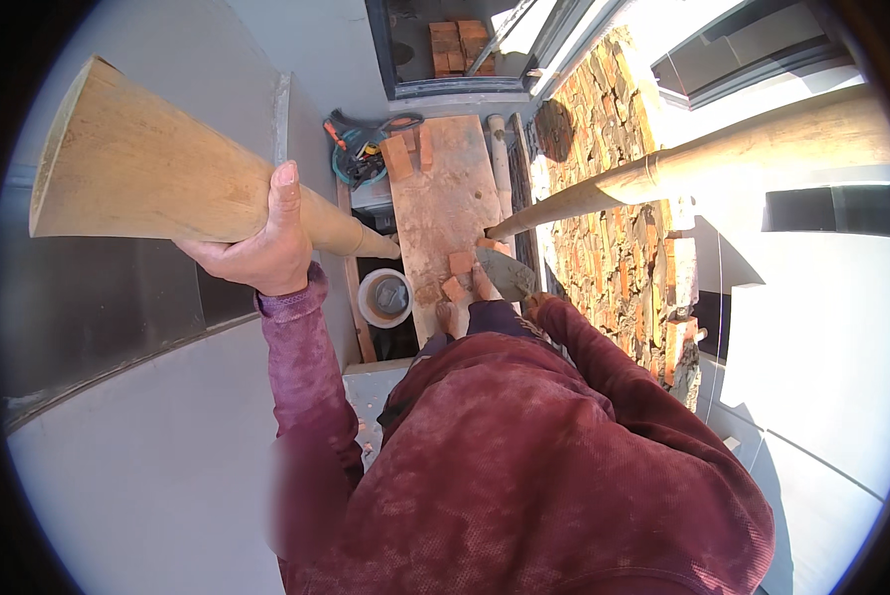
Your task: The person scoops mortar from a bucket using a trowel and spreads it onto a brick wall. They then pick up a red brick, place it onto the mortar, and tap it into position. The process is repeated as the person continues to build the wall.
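Note:
My left hand [256,248] is wrapped round a thick bamboo pole [157,164], thumb up along its side. The pole's cut upper end rises toward the left, and its lower part runs down beside a plank. My right hand [535,301] is low in front of me, mostly covered by its sleeve. Its fingers look curled at the edge of a grey rounded pan-like thing [506,275]; what they hold is too small to make out. Beside my bare feet lie broken brick pieces [461,263] on the dusty wooden plank [452,188].
A white bucket [365,300] stands left of the plank, and a tool bag [359,164] lies farther off. On the right, another bamboo pole [653,178] slants up past a rough brick wall [609,248]. Stacked bricks [447,48] show through the window opening.

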`<act>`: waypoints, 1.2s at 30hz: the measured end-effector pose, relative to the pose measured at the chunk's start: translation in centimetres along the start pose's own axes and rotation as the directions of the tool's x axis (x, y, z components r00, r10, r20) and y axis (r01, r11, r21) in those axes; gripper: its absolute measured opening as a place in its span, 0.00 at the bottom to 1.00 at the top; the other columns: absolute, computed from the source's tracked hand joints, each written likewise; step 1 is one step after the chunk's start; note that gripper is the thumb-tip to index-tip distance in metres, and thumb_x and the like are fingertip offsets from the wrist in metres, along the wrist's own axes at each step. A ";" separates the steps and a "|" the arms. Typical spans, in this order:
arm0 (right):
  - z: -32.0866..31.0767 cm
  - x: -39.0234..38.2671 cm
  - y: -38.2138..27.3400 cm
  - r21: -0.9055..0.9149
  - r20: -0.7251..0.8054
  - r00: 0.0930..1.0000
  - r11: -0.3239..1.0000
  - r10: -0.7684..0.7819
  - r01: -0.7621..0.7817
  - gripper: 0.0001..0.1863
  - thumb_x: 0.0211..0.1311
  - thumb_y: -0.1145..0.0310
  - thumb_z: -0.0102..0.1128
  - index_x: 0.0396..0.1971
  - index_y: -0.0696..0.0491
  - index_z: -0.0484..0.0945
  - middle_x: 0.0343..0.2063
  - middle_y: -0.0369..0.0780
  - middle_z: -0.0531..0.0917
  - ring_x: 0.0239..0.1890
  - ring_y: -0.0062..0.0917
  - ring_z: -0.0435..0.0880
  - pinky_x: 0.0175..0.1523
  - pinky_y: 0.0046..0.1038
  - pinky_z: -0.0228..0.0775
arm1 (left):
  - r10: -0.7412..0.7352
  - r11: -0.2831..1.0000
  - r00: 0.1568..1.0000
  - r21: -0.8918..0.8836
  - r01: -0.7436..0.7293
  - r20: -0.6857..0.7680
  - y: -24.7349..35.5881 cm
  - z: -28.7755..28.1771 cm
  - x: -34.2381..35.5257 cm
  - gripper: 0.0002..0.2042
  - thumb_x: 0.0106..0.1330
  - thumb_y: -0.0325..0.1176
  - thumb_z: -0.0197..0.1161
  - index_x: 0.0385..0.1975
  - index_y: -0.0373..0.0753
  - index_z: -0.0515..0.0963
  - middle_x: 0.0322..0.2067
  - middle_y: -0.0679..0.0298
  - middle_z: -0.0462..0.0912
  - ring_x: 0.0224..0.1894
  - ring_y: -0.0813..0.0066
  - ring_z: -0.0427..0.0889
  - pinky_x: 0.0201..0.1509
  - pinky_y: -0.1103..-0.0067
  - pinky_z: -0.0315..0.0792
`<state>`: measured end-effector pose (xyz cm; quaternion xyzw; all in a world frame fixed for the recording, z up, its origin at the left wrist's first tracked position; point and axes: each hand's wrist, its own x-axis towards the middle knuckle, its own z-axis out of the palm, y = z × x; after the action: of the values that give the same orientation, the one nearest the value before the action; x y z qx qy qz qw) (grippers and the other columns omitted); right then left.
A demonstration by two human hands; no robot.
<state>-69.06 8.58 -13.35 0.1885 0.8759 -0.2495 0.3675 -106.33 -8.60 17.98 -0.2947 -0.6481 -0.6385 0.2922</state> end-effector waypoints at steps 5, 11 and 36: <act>-4.4 4.9 -2.0 0.498 0.060 0.985 0.851 0.160 -0.168 0.22 0.60 0.52 0.54 0.39 0.58 0.78 0.27 0.46 0.82 0.28 0.37 0.83 0.36 0.34 0.77 | -0.027 1.000 0.999 -0.011 0.027 -0.025 0.0 -0.5 0.1 0.39 0.49 0.26 0.74 0.58 0.29 0.56 0.53 0.49 0.67 0.51 0.56 0.76 0.55 0.62 0.77; -6.3 7.8 -3.3 0.476 -0.621 0.783 0.806 0.027 0.350 0.12 0.56 0.62 0.63 0.33 0.53 0.73 0.18 0.40 0.76 0.18 0.28 0.78 0.23 0.35 0.73 | 0.003 0.998 1.000 0.059 -0.003 -0.002 -0.5 -1.1 0.1 0.40 0.50 0.28 0.73 0.60 0.29 0.54 0.54 0.48 0.66 0.53 0.56 0.74 0.59 0.57 0.73; -9.2 32.0 2.1 0.702 0.225 0.937 -0.712 0.267 0.034 0.16 0.66 0.54 0.52 0.24 0.50 0.70 0.19 0.36 0.73 0.19 0.28 0.72 0.29 0.34 0.69 | 0.042 0.952 0.997 0.304 -0.021 -0.063 -1.6 0.6 -1.6 0.41 0.59 0.60 0.57 0.64 0.37 0.53 0.59 0.45 0.65 0.60 0.55 0.69 0.62 0.61 0.68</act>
<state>-94.09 20.26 -32.01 0.5628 0.0978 -0.8179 -0.0688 -106.48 -7.99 15.67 -0.2347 -0.7232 -0.5365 0.3660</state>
